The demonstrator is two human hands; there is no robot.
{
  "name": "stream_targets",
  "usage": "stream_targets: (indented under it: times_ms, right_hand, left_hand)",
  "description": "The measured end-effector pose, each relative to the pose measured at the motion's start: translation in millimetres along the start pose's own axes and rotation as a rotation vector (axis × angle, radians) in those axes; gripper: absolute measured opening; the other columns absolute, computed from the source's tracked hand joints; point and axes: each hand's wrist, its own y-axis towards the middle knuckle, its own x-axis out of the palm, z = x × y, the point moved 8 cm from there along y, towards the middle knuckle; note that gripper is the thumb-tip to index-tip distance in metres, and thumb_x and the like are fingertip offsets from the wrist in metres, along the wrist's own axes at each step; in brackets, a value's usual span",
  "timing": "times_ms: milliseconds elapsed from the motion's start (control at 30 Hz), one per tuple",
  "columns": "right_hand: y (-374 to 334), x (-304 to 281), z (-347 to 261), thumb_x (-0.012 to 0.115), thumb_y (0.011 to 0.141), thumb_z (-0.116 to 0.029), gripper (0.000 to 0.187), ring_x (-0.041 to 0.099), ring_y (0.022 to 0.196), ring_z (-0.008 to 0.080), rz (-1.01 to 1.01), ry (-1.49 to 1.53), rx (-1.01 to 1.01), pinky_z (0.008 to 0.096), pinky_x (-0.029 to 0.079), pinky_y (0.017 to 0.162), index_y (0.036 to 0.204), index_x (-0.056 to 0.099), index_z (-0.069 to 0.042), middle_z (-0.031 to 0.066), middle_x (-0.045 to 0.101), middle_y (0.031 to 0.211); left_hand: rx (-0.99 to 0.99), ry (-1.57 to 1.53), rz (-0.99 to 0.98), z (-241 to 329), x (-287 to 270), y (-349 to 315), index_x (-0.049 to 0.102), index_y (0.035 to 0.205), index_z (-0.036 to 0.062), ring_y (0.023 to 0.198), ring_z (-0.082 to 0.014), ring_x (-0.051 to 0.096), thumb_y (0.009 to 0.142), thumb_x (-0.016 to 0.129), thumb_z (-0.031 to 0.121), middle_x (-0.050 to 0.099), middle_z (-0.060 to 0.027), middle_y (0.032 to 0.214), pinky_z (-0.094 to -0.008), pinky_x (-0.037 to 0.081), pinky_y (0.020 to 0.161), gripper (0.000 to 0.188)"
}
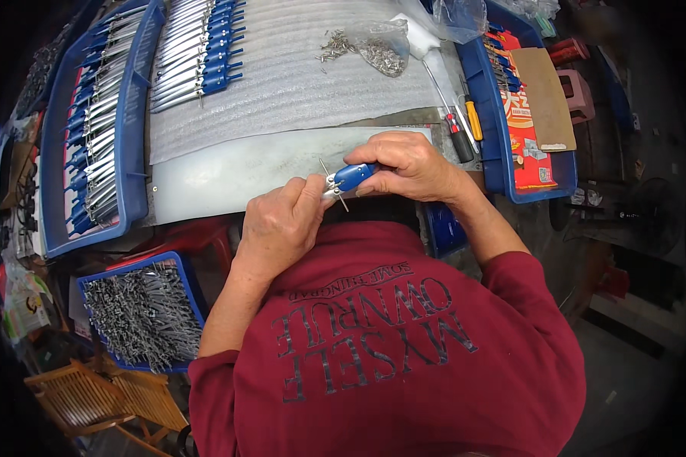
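Note:
Both my hands are closed on one blue-and-silver metal-and-plastic part, held just over the table's near edge. My left hand grips its silver end, most of which its fingers hide. Thin metal prongs stick out crosswise beside those fingertips. My right hand pinches the blue end between thumb and fingers. Beyond my hands, similar blue-and-silver parts lie in a row on the foam sheet. Small metal pins are heaped there next to a clear bag of them.
A blue tray of similar parts stands at the left; another blue tray with a red box and cardboard is at the right. Screwdrivers lie beside it. A lower blue crate holds many metal pieces near a wooden folding chair.

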Motion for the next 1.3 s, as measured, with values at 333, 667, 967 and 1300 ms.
stream_targets:
  times_ms: [333, 667, 967, 1300]
  right_hand:
    - [-1.4, -2.9, 2.4, 0.068, 0.066, -0.019, 0.029, 0.055, 0.06, 0.0206, 0.086, -0.028, 0.046, 0.0289, 0.043, 0.054, 0.087, 0.059, -0.001, 0.0085, 0.058, 0.069]
    - [3.0, -1.2, 2.4, 0.068, 0.067, -0.02, 0.03, 0.056, 0.059, 0.021, 0.057, 0.022, 0.021, 0.0288, 0.042, 0.053, 0.087, 0.058, 0.0, 0.0087, 0.058, 0.069]
    - [1.0, -4.0, 1.8, 0.068, 0.067, -0.019, 0.029, 0.055, 0.06, 0.021, 0.073, -0.024, 0.039, 0.029, 0.042, 0.053, 0.088, 0.059, -0.001, 0.0087, 0.057, 0.068]
    - [3.1, -5.3, 6.6, 0.069, 0.066, -0.019, 0.03, 0.057, 0.064, 0.0206, 0.038, 0.022, 0.067, 0.0284, 0.044, 0.056, 0.088, 0.059, -0.001, 0.0092, 0.06, 0.074]
  left_hand:
    - [-0.064, 0.032, 0.012, -1.7, -2.6, 1.0, 0.047, 0.089, 0.0032, 0.048, -0.0225, 0.049, 0.073, 0.06, 0.012, 0.044, -0.0072, 0.062, -0.033, 0.04, 0.04, 0.022]
    - [-0.057, 0.049, 0.007, -0.7, -5.1, -0.3, 0.048, 0.09, 0.0036, 0.048, -0.0225, 0.05, 0.072, 0.06, 0.012, 0.044, -0.0073, 0.063, -0.0327, 0.04, 0.041, 0.023]
    - [-0.081, 0.052, 0.006, -0.9, -3.3, 1.4, 0.047, 0.09, 0.0038, 0.049, -0.0217, 0.05, 0.072, 0.06, 0.012, 0.044, -0.007, 0.063, -0.0324, 0.04, 0.042, 0.023]
    - [-0.069, 0.053, 0.007, 0.2, -3.6, 3.4, 0.047, 0.089, 0.0032, 0.049, -0.0214, 0.05, 0.073, 0.059, 0.012, 0.043, -0.0069, 0.063, -0.0324, 0.04, 0.041, 0.021]
